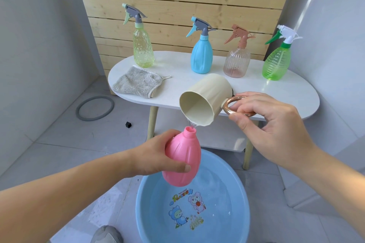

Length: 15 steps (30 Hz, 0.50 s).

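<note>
Water pours from a tipped cream plastic cup (205,100) into an uncapped pink plastic bottle (182,158).

The left hand (158,156) wraps round the bottle, held above the round blue plastic basin (233,179) of water. The right hand (276,126) pinches the cup's rose-gold ring handle (235,107), the cup just above the bottle's neck, well above the basin.

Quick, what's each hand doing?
Left hand: holding the pink bottle.
Right hand: holding the cup by its ring handle.
</note>
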Available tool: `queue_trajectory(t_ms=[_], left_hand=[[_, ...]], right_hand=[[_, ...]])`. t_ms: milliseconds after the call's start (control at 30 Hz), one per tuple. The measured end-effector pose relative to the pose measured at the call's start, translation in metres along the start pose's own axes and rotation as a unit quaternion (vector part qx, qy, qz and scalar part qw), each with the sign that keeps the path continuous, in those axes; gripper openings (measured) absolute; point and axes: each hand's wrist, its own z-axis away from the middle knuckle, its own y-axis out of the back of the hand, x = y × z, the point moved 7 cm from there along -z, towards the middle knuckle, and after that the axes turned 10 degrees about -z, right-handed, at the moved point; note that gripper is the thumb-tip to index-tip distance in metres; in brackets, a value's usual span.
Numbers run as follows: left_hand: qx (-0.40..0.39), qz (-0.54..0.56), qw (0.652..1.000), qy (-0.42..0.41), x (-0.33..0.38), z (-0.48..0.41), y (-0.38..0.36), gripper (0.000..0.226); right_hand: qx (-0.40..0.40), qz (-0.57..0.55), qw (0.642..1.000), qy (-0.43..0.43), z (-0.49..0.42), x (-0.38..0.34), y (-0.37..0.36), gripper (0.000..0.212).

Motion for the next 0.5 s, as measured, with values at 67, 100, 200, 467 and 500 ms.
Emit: queue_trajectory(t_ms=[67,100,200,467,500], left_hand=[[-0.001,0.002,1.0,0.001,0.001,0.0,0.0,0.08],[-0.002,0.003,1.0,0.002,0.001,0.0,0.0,0.08],[0.0,0.004,1.0,0.002,0.001,0.0,0.001,0.08],[0.0,0.004,1.0,0.006,0.001,0.001,0.0,0.08],[0.0,0.004,1.0,0.006,0.001,0.001,0.0,0.08]], right_hand=[[-0.002,0.002,1.0,0.007,0.0,0.0,0.0,0.016],[-0.003,0.001,1.0,0.01,0.0,-0.001,0.0,0.02],[-0.005,0.004,1.0,0.022,0.0,-0.003,-0.001,0.023],[-0.007,0.018,0.997,0.068,0.0,-0.01,-0.004,0.024],[-0.008,0.022,0.997,0.074,0.0,-0.011,-0.004,0.024]])
